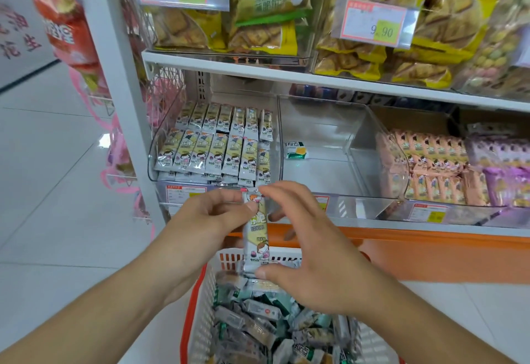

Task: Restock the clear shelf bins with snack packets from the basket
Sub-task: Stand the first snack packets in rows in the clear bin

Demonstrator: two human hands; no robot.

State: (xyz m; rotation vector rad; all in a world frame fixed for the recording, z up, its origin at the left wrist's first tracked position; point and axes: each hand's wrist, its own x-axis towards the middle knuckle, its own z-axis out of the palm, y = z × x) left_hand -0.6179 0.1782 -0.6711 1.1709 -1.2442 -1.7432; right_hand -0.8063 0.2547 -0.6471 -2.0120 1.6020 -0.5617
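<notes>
Both hands, left hand point(212, 214) and right hand point(309, 249), pinch one wafer packet point(255, 234). Left bin point(160, 139), eleven o'clock, nearly full; middle bin point(358, 145), one o'clock, holds one packet. Basket point(200, 306) remains loaded.

price tags point(375, 23) blurred, basket point(200, 315) cut off below, right fingers point(276, 216) partly hidden

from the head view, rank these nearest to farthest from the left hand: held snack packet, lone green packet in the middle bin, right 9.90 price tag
1. Held snack packet, pinched by the left hand.
2. Lone green packet, in the middle bin, up and right.
3. Right 9.90 price tag, top shelf, far right.
</notes>
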